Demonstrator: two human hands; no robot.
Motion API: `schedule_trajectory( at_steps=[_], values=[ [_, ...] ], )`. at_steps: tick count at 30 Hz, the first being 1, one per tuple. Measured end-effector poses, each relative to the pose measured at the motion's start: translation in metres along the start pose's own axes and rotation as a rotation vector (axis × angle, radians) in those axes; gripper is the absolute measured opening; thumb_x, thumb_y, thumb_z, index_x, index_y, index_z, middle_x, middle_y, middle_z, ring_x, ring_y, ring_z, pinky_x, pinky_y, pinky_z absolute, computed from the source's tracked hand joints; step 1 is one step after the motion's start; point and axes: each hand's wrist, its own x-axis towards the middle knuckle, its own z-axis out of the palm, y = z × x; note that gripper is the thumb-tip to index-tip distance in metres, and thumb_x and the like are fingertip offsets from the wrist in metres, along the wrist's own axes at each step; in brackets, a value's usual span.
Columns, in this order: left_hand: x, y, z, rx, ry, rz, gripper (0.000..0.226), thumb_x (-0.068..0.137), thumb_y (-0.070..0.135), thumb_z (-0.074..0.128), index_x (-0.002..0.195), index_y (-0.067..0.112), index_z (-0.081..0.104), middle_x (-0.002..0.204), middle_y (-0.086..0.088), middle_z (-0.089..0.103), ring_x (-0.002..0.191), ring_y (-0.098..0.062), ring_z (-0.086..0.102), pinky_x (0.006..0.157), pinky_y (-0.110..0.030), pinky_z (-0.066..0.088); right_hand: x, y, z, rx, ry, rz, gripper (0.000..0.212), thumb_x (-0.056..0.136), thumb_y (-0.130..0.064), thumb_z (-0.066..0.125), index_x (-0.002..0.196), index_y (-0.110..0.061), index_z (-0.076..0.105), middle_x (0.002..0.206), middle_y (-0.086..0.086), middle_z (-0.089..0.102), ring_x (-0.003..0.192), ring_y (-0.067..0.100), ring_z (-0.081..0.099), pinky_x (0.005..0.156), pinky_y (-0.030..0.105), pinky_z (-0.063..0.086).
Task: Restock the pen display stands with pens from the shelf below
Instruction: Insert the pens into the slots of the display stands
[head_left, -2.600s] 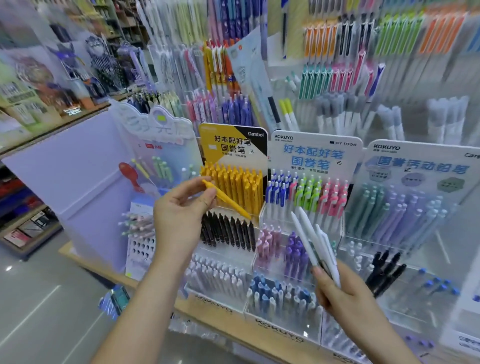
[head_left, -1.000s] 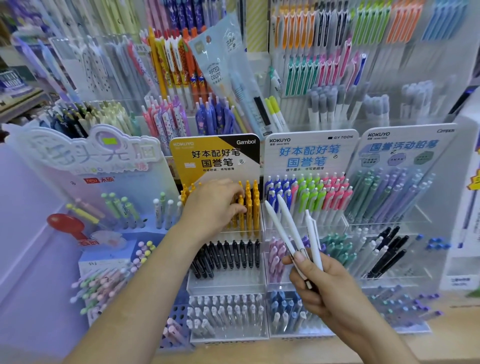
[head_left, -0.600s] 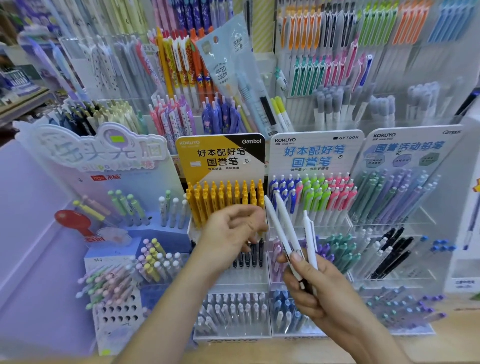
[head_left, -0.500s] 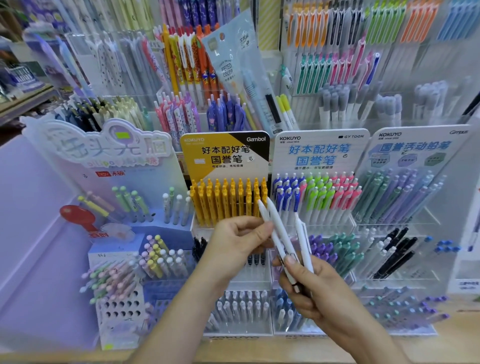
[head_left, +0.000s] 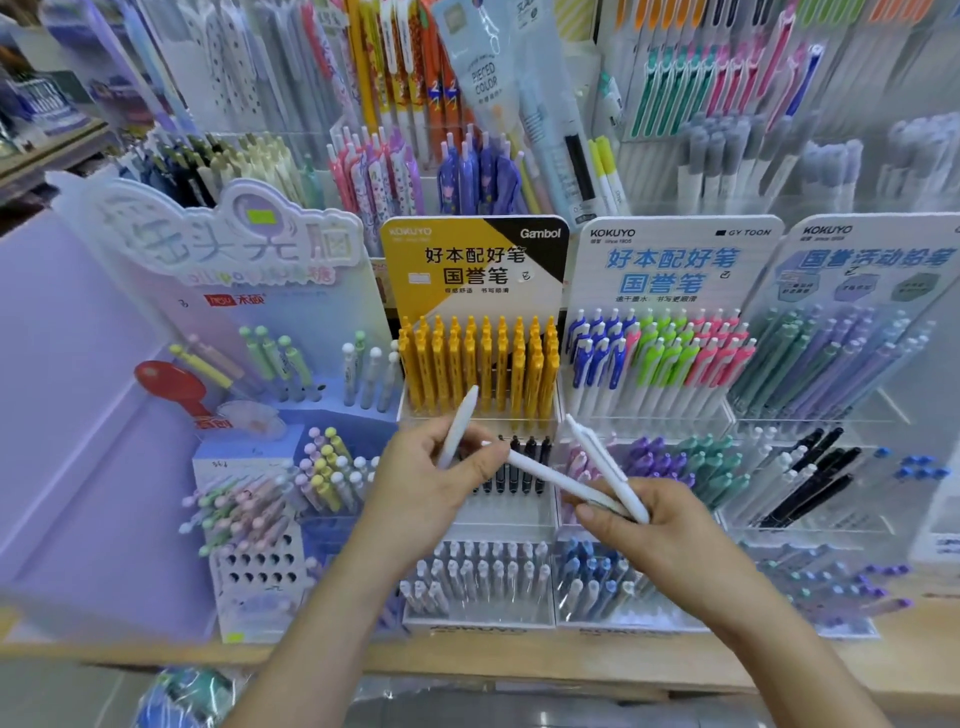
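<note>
Left hand (head_left: 431, 488) pinches a single white pen (head_left: 460, 426) between thumb and curled fingers, holding it nearly upright just in front of the yellow pens (head_left: 483, 364). We judge this posture readies it for dropping end-first into a slot. Our right hand (head_left: 660, 530) grips the spare white pens (head_left: 597, 457) by their lower ends, fanned apart so that, we judge, each can be drawn off singly. One spare points up toward the stands. The other lies across toward the left fingertips, and we cannot tell whether it touches them. Behind both hands rises the yellow-carded stand (head_left: 475, 260), whose bottom tier of white pens (head_left: 478, 571) matches the held ones and is, we judge, the likely destination. The hands hide most of its middle tier of black pens (head_left: 530, 449). The stands rest on a wooden table (head_left: 519, 660). The supply shelf below lies outside the view. A blurred bluish bundle (head_left: 182, 696) at the lower edge cannot be identified, and the rightmost stand (head_left: 872, 260) is cut off by the frame.
</note>
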Motion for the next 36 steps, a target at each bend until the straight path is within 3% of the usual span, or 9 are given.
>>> schedule_trajectory(
  at_steps=[3,7,9,14,19,24,27,32,36],
  values=[
    [-0.008,-0.012,-0.007,-0.074,0.059,-0.097,0.002,0.079,0.015,0.075,0.078,0.015,0.074,0.067,0.009,0.069,0.059,-0.001,0.059,0.056,-0.015,0.047,0.0,-0.005,-0.001,0.083,0.018,-0.009,0.01,0.089,-0.015,0.067,0.098,-0.016,0.073,0.051,-0.009,0.048,0.042,0.006,0.035,0.042,0.017,0.033],
    [-0.023,-0.034,-0.013,-0.046,0.057,-0.193,0.007,0.081,0.012,0.073,0.075,0.014,0.074,0.066,0.002,0.071,0.049,-0.004,0.052,0.049,-0.015,0.041,0.002,-0.006,0.004,0.467,0.077,-0.046,0.018,0.082,-0.014,0.064,0.097,-0.006,0.069,0.067,0.014,0.062,0.037,0.01,0.024,0.036,0.018,0.022],
    [-0.031,-0.046,-0.012,-0.036,0.054,-0.246,0.008,0.082,0.011,0.072,0.074,0.012,0.074,0.063,0.004,0.07,0.048,0.0,0.052,0.049,-0.012,0.04,0.002,-0.007,0.013,0.479,0.103,-0.063,0.022,0.082,-0.02,0.062,0.096,-0.005,0.069,0.072,0.018,0.066,0.036,0.01,0.024,0.036,0.017,0.023],
    [-0.048,-0.085,-0.012,0.035,0.07,-0.299,0.01,0.082,0.016,0.074,0.077,0.025,0.074,0.073,0.008,0.073,0.07,-0.004,0.064,0.063,-0.017,0.049,0.0,0.004,0.039,0.211,0.201,-0.099,0.008,0.087,-0.017,0.067,0.086,-0.014,0.074,0.073,0.006,0.069,0.046,0.001,0.048,0.045,0.013,0.038],
    [-0.063,-0.12,-0.022,0.214,0.213,-0.24,0.026,0.082,0.017,0.075,0.075,0.04,0.067,0.08,0.011,0.069,0.075,0.004,0.062,0.069,-0.019,0.048,0.002,0.029,0.06,0.008,0.151,-0.063,0.003,0.085,-0.018,0.073,0.082,-0.019,0.073,0.05,-0.012,0.056,0.041,0.003,0.04,0.044,0.013,0.033],
    [-0.067,-0.131,-0.02,0.312,0.216,-0.18,0.014,0.083,0.02,0.074,0.082,0.035,0.073,0.08,0.012,0.064,0.078,-0.001,0.059,0.073,-0.027,0.049,0.01,0.057,0.09,-0.288,0.151,-0.055,0.011,0.081,-0.028,0.078,0.078,-0.029,0.067,0.064,-0.003,0.066,0.05,0.008,0.051,0.053,0.027,0.043],
    [-0.069,-0.134,-0.021,0.292,0.226,-0.183,0.007,0.084,0.021,0.073,0.088,0.026,0.077,0.078,0.009,0.067,0.075,-0.007,0.062,0.073,-0.034,0.053,0.015,0.067,0.105,-0.377,0.15,-0.061,0.012,0.082,-0.03,0.077,0.081,-0.021,0.069,0.069,0.002,0.068,0.059,0.017,0.058,0.061,0.035,0.051],
    [-0.073,-0.133,-0.022,0.27,0.254,-0.218,0.027,0.084,0.023,0.073,0.076,0.048,0.065,0.072,0.007,0.071,0.069,-0.015,0.066,0.071,-0.039,0.056,0.023,0.077,0.121,-0.521,0.126,-0.086,0.025,0.085,-0.038,0.074,0.086,-0.013,0.073,0.066,0.004,0.067,0.062,0.023,0.061,0.063,0.04,0.051],
    [-0.075,-0.132,-0.023,0.278,0.237,-0.239,0.032,0.084,0.025,0.073,0.073,0.052,0.061,0.067,0.012,0.069,0.062,-0.011,0.066,0.07,-0.038,0.056,0.026,0.083,0.131,-0.592,0.103,-0.084,0.026,0.087,-0.04,0.07,0.089,-0.014,0.072,0.073,0.002,0.068,0.067,0.021,0.062,0.064,0.035,0.049]
  ],
)
